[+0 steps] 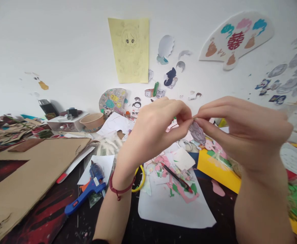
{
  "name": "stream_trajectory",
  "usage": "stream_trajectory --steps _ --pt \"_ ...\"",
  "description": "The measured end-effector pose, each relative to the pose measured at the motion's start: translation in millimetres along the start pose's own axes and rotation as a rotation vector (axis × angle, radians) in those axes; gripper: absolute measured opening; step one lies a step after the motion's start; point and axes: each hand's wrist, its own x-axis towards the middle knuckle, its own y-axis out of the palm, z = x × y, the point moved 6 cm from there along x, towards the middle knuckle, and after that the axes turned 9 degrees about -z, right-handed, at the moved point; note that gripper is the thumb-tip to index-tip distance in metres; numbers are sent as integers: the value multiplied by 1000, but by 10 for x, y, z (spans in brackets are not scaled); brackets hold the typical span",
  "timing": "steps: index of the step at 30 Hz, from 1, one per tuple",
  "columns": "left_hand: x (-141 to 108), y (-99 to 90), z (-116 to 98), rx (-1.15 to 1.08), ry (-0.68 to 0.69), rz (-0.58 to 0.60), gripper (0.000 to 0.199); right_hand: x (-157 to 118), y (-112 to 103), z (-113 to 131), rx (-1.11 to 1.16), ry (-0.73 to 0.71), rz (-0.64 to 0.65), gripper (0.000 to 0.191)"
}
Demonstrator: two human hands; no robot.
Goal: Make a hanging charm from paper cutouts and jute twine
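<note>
A small greyish paper cut-out [197, 133] is held above the dark, paper-strewn desk [224, 217], its upper edge fingertip-pinched by left hand [158, 125] and right hand [242, 128], presumably because so slight a piece needs two-sided steadying.

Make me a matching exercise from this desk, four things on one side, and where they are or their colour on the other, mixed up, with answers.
Things
1. glue gun
2. bracelet
3. paper cutout
4. pen

Places and colours
A. held up where the left hand and right hand meet
B. lying among pink and green paper scraps
C. mostly blue
D. around the left wrist

Pairs: 1-C, 2-D, 3-A, 4-B
</note>
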Motion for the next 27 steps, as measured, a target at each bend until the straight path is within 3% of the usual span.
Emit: stream_trajectory --steps 6,13,19,24,27 --pt "-11 23 -180 350 262 -128 20 18 -32 194 -241 -162 -50 18" --pt "-89 83 -291 472 579 -281 24 13 -84 199 -260 -204 -103 21" --pt "-150 37 -384 487 607 -417 24 28 -128 239 -205 -229 -181 23" --pt "-275 -29 -488 533 679 -476 10 -81 -106 263 -98 -81 -167 30" --pt "-329 -57 -491 591 691 -478 12 -135 -103 298 -52 -63 -161 38"
